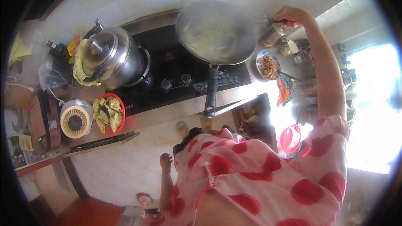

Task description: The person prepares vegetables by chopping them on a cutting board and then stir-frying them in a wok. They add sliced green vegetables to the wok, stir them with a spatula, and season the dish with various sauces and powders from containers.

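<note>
My right hand (292,15) is stretched out past the right side of a dark wok (248,51), its fingers around the black handle of a metal cooking utensil (275,21). The utensil's shaft points at the wok, and steam hides its far end. Pale green strips of food (213,37) lie in the steaming wok, whose own black handle (211,91) points towards me. My left hand (166,161) hangs low beside my body, fingers curled, with nothing visible in it. Right of the wok sits a patterned bowl (260,54) of browned meat strips (267,66), a dark utensil handle (290,77) sticking out.
A lidded steel pot (108,56) stands on the left of the black cooktop (163,44). Cut vegetable pieces fill a red-rimmed basket (123,113) beside a small round fan (75,122). Jars (303,57) crowd the right side. Below the counter, a drawer (254,116) stands open.
</note>
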